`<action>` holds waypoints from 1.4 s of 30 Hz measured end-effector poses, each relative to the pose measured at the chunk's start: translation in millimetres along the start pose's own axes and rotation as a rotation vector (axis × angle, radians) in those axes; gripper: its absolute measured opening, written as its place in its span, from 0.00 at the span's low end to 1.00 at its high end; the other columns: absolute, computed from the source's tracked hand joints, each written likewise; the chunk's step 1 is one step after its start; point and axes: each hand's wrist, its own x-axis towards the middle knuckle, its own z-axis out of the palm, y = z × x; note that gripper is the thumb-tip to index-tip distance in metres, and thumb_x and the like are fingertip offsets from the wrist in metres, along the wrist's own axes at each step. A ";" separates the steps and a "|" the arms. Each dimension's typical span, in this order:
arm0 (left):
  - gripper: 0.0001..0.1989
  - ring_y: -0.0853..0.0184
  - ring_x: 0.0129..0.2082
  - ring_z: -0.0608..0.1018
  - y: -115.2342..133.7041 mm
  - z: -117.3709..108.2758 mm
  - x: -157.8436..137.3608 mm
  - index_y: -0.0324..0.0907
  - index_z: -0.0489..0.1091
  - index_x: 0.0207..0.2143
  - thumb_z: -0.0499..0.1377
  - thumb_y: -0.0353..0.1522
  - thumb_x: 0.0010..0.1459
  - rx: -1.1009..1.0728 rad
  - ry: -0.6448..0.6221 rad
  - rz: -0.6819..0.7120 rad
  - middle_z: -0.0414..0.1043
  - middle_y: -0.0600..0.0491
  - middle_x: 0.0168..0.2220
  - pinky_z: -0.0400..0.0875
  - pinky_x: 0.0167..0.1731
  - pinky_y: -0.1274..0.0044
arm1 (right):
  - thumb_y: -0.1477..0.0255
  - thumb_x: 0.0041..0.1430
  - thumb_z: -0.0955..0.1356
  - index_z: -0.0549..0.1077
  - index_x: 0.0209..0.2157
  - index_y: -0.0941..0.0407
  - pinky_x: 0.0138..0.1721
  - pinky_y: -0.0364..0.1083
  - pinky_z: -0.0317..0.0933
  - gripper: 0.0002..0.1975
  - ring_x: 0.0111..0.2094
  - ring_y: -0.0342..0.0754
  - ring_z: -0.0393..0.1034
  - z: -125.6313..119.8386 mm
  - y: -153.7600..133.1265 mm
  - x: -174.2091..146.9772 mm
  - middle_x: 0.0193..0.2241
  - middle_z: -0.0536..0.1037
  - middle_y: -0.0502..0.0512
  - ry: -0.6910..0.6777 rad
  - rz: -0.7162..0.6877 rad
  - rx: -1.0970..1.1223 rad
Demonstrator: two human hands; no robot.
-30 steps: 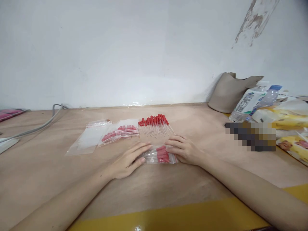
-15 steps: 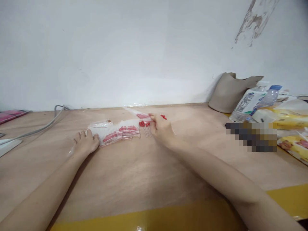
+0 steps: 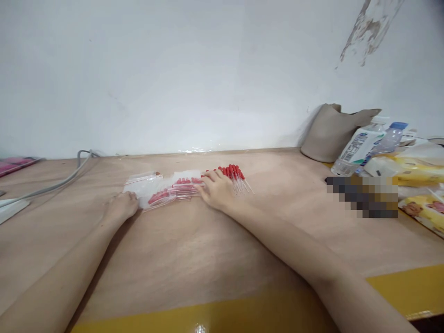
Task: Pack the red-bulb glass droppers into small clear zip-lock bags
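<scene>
My left hand [image 3: 123, 204] rests on the table with its fingers curled, against the left edge of empty-looking clear zip bags [image 3: 140, 184]. Whatever its fingers hold, if anything, is hidden. To the right lie small clear bags with red-topped droppers [image 3: 161, 196] inside, fanned in an overlapping row. My right hand [image 3: 218, 190] lies with fingers spread over the right end of that row, touching the top bag. Just beyond it, several loose red-topped droppers [image 3: 234, 173] with thin clear stems lie side by side, partly covered by the hand.
A grey cable [image 3: 58, 185] runs along the left, near a pink item [image 3: 17, 165]. At the right stand a cut grey-brown container [image 3: 329, 134], a labelled bottle [image 3: 359, 148], a blue-capped bottle [image 3: 393, 136] and yellow packs [image 3: 423, 208]. Yellow tape [image 3: 208, 314] lines the front edge.
My right hand has come down and left, and the bag it held raised now lies on the row. The loose droppers show more. My left hand's fingers have curled in.
</scene>
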 end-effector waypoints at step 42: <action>0.23 0.62 0.62 0.50 140.0 -8.2 -83.7 0.51 0.51 0.60 0.46 0.43 0.63 -0.270 -0.358 0.948 0.45 0.53 0.62 0.41 0.60 0.62 | 0.73 0.53 0.63 0.73 0.29 0.60 0.24 0.40 0.55 0.09 0.21 0.44 0.66 -29.0 133.0 -12.6 0.17 0.71 0.55 -0.328 0.881 0.242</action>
